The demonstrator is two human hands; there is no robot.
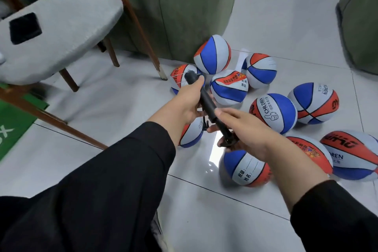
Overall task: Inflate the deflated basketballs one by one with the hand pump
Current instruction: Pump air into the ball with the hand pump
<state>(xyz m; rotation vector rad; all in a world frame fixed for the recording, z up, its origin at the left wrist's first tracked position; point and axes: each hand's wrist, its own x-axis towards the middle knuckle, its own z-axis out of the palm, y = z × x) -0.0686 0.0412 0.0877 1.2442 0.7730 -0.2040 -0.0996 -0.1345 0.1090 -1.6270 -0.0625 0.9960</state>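
The slim black plastic hand pump (207, 106) is held in the air above the white tiled floor (204, 210), slanting from its handle at the far end to its nozzle at the near end. The left hand (189, 104) has its grip curled round the upper barrel; the right hand (245, 129) holds the lower end, its fingers closed about the nozzle fitting. About ten red, white and blue deflated rubber basketballs (273, 112) lie scattered on the floor below, several dented. To do this step well, I judge the needle should be seated firmly before a ball's valve is sought. No container shows here.
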